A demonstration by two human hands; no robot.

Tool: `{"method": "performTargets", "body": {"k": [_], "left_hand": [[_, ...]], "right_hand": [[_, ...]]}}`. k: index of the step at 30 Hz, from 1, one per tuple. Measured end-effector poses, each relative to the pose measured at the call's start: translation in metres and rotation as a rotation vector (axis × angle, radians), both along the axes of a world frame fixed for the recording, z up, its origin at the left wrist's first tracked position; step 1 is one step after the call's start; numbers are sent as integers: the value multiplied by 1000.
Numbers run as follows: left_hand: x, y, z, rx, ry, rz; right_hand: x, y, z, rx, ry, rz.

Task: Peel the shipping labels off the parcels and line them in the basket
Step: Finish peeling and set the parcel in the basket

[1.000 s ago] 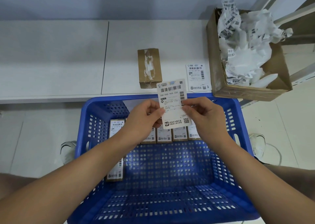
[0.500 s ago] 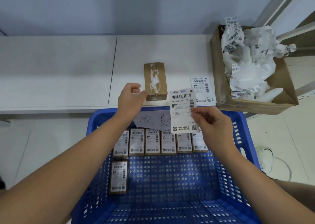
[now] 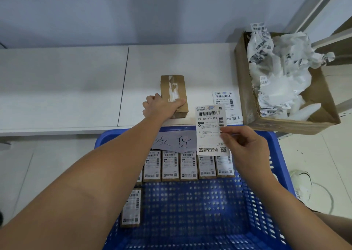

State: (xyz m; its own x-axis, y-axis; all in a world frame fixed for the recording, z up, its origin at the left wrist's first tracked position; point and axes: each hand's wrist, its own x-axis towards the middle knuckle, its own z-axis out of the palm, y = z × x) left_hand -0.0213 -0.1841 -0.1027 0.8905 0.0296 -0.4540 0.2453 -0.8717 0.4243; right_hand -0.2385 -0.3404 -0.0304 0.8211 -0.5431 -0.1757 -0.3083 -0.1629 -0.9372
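Note:
My left hand (image 3: 162, 107) reaches over the white table and grips the near end of a small brown parcel (image 3: 172, 87) sealed with clear tape. My right hand (image 3: 243, 145) pinches a white shipping label (image 3: 208, 127) by its right edge and holds it upright above the far rim of the blue basket (image 3: 274, 147). Inside the basket, several labelled parcels (image 3: 188, 166) stand side by side along the far wall, and one more labelled parcel (image 3: 131, 207) lies at the left wall. My left forearm hides part of that row.
A stack of labels (image 3: 223, 100) lies on the table (image 3: 66, 87) right of the brown parcel. An open cardboard box (image 3: 245, 101) full of crumpled label backings stands at the table's right end. A paper sign (image 3: 171, 141) with handwriting hangs on the basket's far wall.
My left hand let go of the label, reached forward and closed on the brown parcel. My right hand kept the label and shifted it right. The camera tilted up.

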Motion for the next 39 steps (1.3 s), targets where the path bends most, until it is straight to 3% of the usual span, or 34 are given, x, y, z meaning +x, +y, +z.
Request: {"method": "performTargets", "body": {"k": [10, 22, 30, 39], "left_hand": [[-9, -33, 0, -355, -87, 60], [-101, 38, 76, -769, -121, 200], [-203, 88, 121, -931, 103, 180], [-241, 86, 135, -987, 92, 191]], "right_hand": [[-5, -10, 11, -49, -9, -14], [-28, -4, 45, 270, -55, -48], [-77, 36, 86, 359, -88, 74], [-100, 64, 86, 321, -105, 140]]}}
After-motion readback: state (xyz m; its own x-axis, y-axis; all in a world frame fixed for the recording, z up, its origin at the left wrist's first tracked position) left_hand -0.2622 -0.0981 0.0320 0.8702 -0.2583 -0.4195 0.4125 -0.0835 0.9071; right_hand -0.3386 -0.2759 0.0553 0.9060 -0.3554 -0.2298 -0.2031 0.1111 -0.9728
